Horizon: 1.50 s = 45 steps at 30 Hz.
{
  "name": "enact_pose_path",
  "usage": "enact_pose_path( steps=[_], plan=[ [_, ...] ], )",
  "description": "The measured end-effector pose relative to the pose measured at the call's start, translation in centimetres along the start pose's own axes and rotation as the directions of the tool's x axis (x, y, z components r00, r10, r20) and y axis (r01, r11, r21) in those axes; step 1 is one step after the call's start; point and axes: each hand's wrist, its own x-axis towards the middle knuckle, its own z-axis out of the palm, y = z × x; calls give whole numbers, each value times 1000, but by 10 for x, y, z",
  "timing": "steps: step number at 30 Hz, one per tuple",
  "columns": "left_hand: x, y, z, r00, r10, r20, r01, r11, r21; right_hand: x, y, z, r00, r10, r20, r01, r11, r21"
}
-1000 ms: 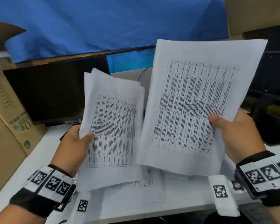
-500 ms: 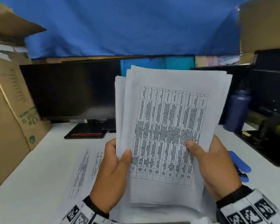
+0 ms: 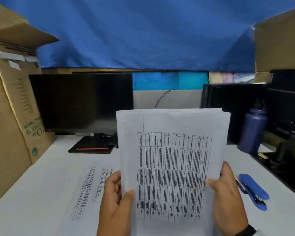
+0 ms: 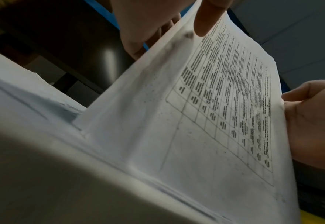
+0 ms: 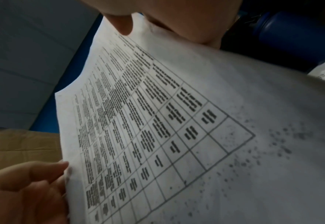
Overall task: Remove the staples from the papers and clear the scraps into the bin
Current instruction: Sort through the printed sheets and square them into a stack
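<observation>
A stack of printed papers (image 3: 172, 160) stands upright above the white desk, held by both hands. My left hand (image 3: 116, 203) grips its left edge with the thumb on the front sheet. My right hand (image 3: 228, 193) grips the right edge the same way. The left wrist view shows the stack of papers (image 4: 205, 121) with my left hand's thumb (image 4: 205, 19) on top and my right hand (image 4: 315, 121) at its far side. In the right wrist view the stack of papers (image 5: 177, 121) fills the frame, left hand (image 5: 23, 189) at the lower left. No staple or bin is visible.
More printed sheets (image 3: 90, 188) lie flat on the white desk (image 3: 32, 193) to the left. A blue stapler (image 3: 253, 190) lies at the right, a dark blue bottle (image 3: 253, 130) behind it. A black monitor (image 3: 82, 103) and a cardboard box (image 3: 12, 108) stand at the left, black equipment (image 3: 286, 133) at the right.
The two separate bundles have been brought together into one stack held by both hands. The view has tilted up, showing more desk, the bottle and the stapler.
</observation>
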Motion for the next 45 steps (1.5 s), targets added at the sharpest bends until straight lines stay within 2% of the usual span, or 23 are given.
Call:
enact_pose_path(
  steps=[4, 7, 9, 13, 18, 20, 23, 27, 28, 30, 32, 33, 35, 37, 40, 43, 45],
  plan=[
    [0, -1, 5, 995, -45, 84, 43, 999, 25, -4, -6, -1, 999, -37, -14, 37, 998, -53],
    [3, -1, 2, 994, -69, 89, 66, 997, 42, -7, -19, -3, 999, -41, -14, 41, 999, 2],
    [3, 1, 1, 993, -85, 82, 87, 996, -17, -8, -19, -3, 999, -38, -18, 39, 999, 30],
    [-3, -1, 2, 974, -170, 151, 185, 978, -92, -10, -7, 0, 1000, -15, -13, 15, 1000, 21],
    [-3, -8, -5, 977, -132, 168, 129, 991, 29, -8, -9, -1, 999, 40, 7, -40, 999, 25],
    [-1, -13, -9, 970, -143, 194, 127, 987, 94, -7, -7, -2, 997, 74, 37, -72, 997, -34],
    [0, -25, -11, 935, -216, 280, 181, 973, 144, -6, 0, -1, 994, 101, 40, -93, 983, -160],
    [2, -27, -16, 927, -178, 329, 95, 963, 254, -3, 1, 0, 995, 96, 21, -88, 968, -236],
    [4, -23, -18, 913, -162, 373, 55, 958, 281, -1, -2, -2, 997, 78, 2, -75, 966, -246],
    [12, -11, -24, 840, -161, 518, -29, 940, 339, 6, -10, -7, 998, 41, -58, -53, 971, -232],
    [28, 0, -33, 747, -239, 620, -134, 859, 493, 15, -18, -18, 990, -4, -140, -26, 978, -207],
    [38, 4, -38, 716, -303, 628, -200, 774, 601, 20, -22, -24, 983, -24, -184, -14, 979, -206],
    [61, 7, -50, 698, -399, 595, -322, 567, 758, 29, -27, -36, 963, -51, -265, -9, 976, -218],
    [85, 3, -57, 747, -423, 513, -366, 382, 848, 37, -28, -47, 940, -66, -336, -5, 978, -208],
    [113, -11, -53, 838, -431, 335, -297, 156, 942, 44, -27, -56, 920, -47, -388, -13, 989, -150],
    [125, -25, -41, 852, -494, 173, -198, 1, 980, 45, -24, -57, 926, -39, -376, -14, 991, -136],
    [127, -28, -33, 849, -512, 130, -173, -37, 984, 45, -21, -56, 932, -33, -360, -15, 992, -128]
  ],
)
